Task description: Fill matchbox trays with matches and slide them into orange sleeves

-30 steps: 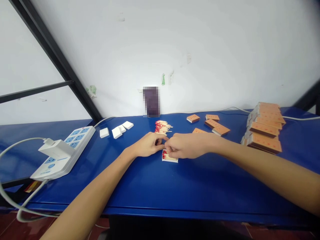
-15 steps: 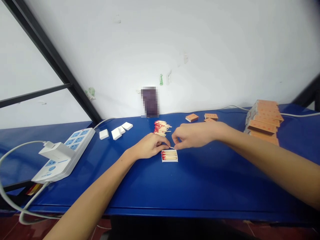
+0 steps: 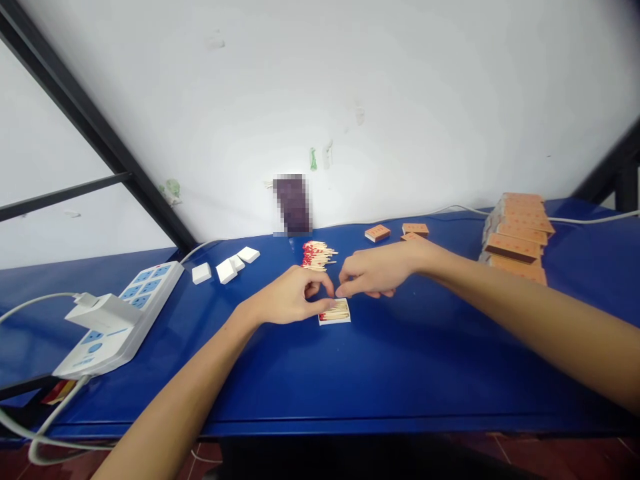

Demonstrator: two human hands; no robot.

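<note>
My left hand (image 3: 293, 295) is at the far left corner of a small white matchbox tray (image 3: 335, 323), its thumb over the tray and its index finger curled close to the thumb tip. A match seems to be pinched there, mostly hidden by the fingers. Red-headed matches (image 3: 336, 316) lie side by side in the tray, heads to the left. My right hand (image 3: 373, 272) is just beyond the tray's far edge, thumb and index finger pressed together; anything between them is too small to make out. Behind both hands lies a loose pile of matches (image 3: 317, 255).
Several white box pieces (image 3: 227, 271) lie on the blue table (image 3: 380, 373) at left, near a power strip (image 3: 133, 327) with a charger (image 3: 103, 313). Orange matchboxes (image 3: 377, 233) lie at the back right; a stack of them (image 3: 520, 230) stands farther right. A blurred dark rectangle (image 3: 294, 203) leans on the wall.
My left thumb has come down over the tray, covering some match heads. The match that showed between my hands is now mostly hidden. The view has shifted slightly.
</note>
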